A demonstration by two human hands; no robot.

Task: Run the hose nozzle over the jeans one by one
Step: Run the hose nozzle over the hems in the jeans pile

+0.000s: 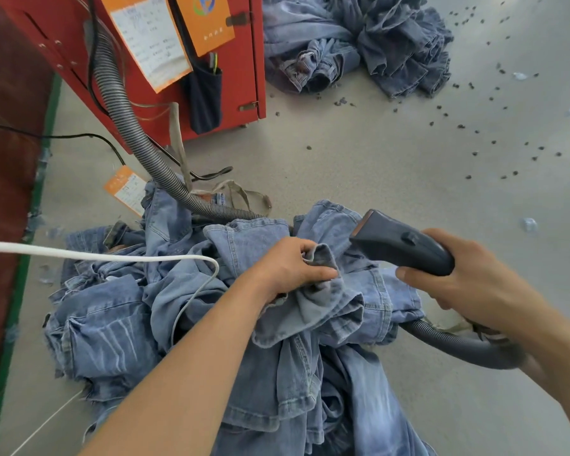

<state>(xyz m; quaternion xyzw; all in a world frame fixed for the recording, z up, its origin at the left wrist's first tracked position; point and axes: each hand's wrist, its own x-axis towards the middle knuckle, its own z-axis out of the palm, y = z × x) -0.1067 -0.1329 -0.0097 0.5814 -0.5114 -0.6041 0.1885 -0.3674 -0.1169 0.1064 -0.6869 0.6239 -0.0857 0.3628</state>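
Note:
A heap of light blue jeans (119, 327) lies on the floor in front of me. My left hand (290, 268) grips a bunched fold of one pair of jeans (313, 311) and holds it up above the heap. My right hand (468, 278) is closed around the dark grey hose nozzle (399, 241). Its flat mouth points up and left, just right of the gripped fold. The ribbed grey hose (122, 116) runs from the red machine over the heap, and another stretch of the same hose (458, 347) curls under my right wrist.
A red machine cabinet (234, 60) with orange paper tags stands at the back left. A second pile of jeans (359, 41) lies at the back. A white cord (96, 255) crosses the heap from the left. Small dark scraps (474, 133) dot the grey floor on the right.

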